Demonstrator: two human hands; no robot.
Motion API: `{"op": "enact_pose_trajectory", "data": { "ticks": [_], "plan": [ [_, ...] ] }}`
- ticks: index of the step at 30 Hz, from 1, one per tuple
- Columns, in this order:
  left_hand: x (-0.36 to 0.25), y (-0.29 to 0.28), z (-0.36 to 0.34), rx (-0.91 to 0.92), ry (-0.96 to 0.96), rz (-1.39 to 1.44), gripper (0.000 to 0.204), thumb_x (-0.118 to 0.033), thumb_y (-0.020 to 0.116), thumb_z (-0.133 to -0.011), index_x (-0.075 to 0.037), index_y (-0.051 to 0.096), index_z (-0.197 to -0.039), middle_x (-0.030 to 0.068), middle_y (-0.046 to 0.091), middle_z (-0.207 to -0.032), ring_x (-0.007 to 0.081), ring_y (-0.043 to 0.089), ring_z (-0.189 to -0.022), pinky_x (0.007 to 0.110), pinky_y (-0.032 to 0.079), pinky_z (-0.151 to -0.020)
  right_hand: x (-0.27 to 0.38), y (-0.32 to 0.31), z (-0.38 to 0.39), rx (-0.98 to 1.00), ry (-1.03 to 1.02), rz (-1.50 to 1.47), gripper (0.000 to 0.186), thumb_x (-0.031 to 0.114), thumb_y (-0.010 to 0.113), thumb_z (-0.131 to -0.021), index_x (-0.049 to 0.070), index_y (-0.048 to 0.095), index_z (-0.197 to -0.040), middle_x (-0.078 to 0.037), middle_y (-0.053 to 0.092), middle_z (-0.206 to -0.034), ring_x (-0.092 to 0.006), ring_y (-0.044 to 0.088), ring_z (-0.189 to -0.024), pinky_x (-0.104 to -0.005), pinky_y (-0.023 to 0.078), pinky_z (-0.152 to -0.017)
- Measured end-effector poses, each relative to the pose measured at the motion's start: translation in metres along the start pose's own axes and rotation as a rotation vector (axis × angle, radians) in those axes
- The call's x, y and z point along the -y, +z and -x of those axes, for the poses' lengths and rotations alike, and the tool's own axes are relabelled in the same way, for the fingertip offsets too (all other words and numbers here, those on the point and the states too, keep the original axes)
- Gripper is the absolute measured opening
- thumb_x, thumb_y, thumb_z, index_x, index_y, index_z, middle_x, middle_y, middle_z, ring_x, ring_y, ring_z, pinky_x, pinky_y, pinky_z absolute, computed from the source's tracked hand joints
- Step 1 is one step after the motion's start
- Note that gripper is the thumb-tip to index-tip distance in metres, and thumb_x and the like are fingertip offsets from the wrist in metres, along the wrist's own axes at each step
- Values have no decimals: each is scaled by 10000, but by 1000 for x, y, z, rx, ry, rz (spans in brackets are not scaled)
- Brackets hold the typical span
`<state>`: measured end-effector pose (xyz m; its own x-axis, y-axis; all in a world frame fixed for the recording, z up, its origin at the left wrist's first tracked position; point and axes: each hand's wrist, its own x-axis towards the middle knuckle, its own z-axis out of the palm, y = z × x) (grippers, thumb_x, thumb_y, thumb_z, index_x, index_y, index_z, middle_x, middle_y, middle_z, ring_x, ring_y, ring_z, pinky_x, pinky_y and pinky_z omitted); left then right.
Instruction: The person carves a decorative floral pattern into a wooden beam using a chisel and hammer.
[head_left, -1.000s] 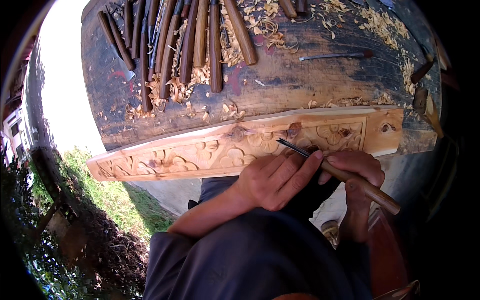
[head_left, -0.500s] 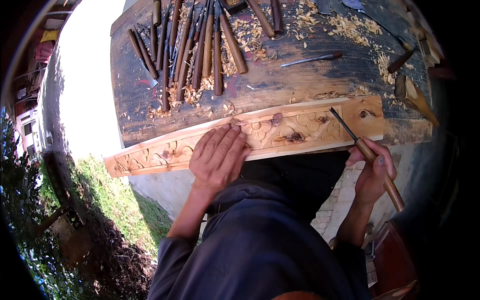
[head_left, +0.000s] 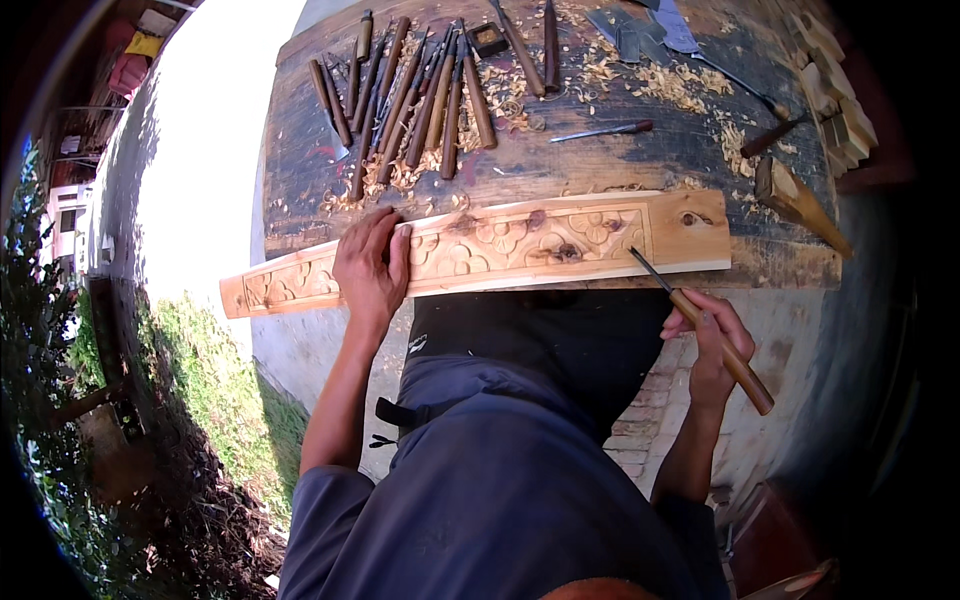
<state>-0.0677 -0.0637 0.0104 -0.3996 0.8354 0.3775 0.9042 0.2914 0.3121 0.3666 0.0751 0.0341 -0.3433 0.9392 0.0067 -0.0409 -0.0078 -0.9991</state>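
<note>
Our left hand (head_left: pixel 370 268) lies across the carved board (head_left: pixel 480 250) left of its middle, its fingers side by side near the far edge and the thumb spread away from them; we see this grip laid over the wood rather than closed, though we cannot tell how hard it presses. Our right hand (head_left: pixel 712 335) has its grip wrapped around the brown handle of a chisel (head_left: pixel 735 368), thumb along the wood; the thin dark blade slants up and left to the board near its right end, and we cannot tell whether the tip touches. The board rests along the near edge of the tabletop (head_left: pixel 590 168), its left end reaching past the side; carved flowers fill a long framed panel, with dark knots among them. Beyond it we have a cluster of wood-handled tools (head_left: pixel 437 115) among curled shavings (head_left: pixel 685 85); a thinner tool (head_left: pixel 600 132) lies apart, nearer the board; a mallet (head_left: pixel 800 205) lies to the right, beyond the board's end.
</note>
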Motion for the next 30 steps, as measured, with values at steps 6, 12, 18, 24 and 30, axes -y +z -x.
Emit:
{"op": "enact_pose_trajectory", "data": {
  "ticks": [6, 12, 18, 24, 30],
  "plan": [
    [-4, 0, 0, -23, 20, -17, 202, -158, 786, -1035, -5, 834, -1158, 167, 836, -1242, 393, 782, -1131, 474, 599, -1042, 9, 17, -26, 117, -9, -15, 285, 67, 629, -1160, -130, 740, -1334, -185, 778, -991, -210, 759, -844, -345, 658, -811],
    [-5, 0, 1, -25, 7, -26, 202, -169, 761, -1062, -20, 841, -1171, 164, 838, -1261, 384, 787, -1157, 469, 593, -1064, 12, 53, -57, 244, -15, -10, 266, -24, 696, -1087, -106, 730, -1338, -137, 804, -1008, -165, 778, -907, -308, 640, -878],
    [-3, 0, 0, -38, 21, -23, 198, -168, 765, -1057, -18, 837, -1167, 162, 838, -1251, 388, 783, -1131, 472, 594, -1050, 12, 87, -57, 374, 12, 6, 242, -53, 652, -1075, -109, 697, -1306, -140, 780, -984, -185, 781, -877, -332, 658, -868],
    [-3, 0, 0, -24, 4, -19, 190, -158, 768, -1052, -20, 832, -1166, 161, 836, -1252, 387, 783, -1134, 474, 595, -1047, 3, 111, -47, 322, 63, 22, 193, -39, 676, -1069, -99, 727, -1246, -132, 813, -955, -173, 802, -859, -321, 663, -831],
    [-3, 0, -1, -19, 14, -9, 214, -165, 799, -1022, 2, 824, -1153, 175, 828, -1245, 389, 778, -1125, 481, 599, -1033, 5, 117, -42, 275, 2, 186, 173, -35, 742, -1029, -58, 748, -1201, -139, 852, -950, -172, 839, -856, -316, 676, -791]
  ]
}}
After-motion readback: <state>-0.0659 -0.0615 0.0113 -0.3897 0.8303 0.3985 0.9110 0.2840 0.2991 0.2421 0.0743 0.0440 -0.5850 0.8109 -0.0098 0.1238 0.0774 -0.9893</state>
